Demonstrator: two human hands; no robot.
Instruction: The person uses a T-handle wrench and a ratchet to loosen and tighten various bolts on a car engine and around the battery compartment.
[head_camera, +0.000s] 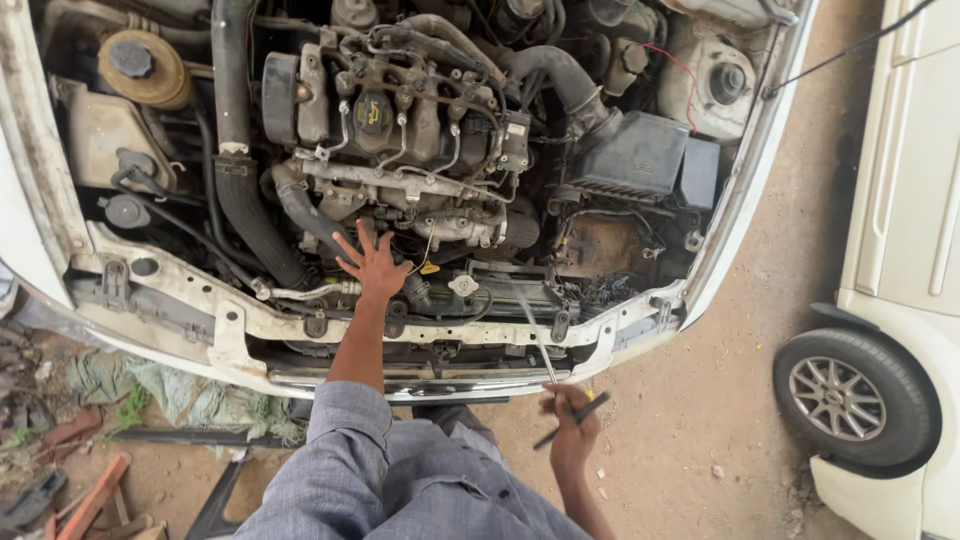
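Note:
I look down into the open engine bay of a white car. My left hand (372, 262) is spread flat, fingers apart, resting on hoses at the front of the engine (400, 120), just left of a small yellow dipstick handle (429, 268). My right hand (570, 420) is low in front of the bumper, closed on a thin metal dipstick rod (533, 330) that slants up toward the radiator, and on a dark slim tool (575, 418) crossing my fingers. Grey sleeves cover my upper arms.
The front crossmember (250, 320) and bumper bar (420, 385) run across below the engine. A black air box (640, 155) sits right, a coolant reservoir (140, 65) top left. Another white car's wheel (850, 395) stands at right. Scrap and rags (110, 400) lie on the ground left.

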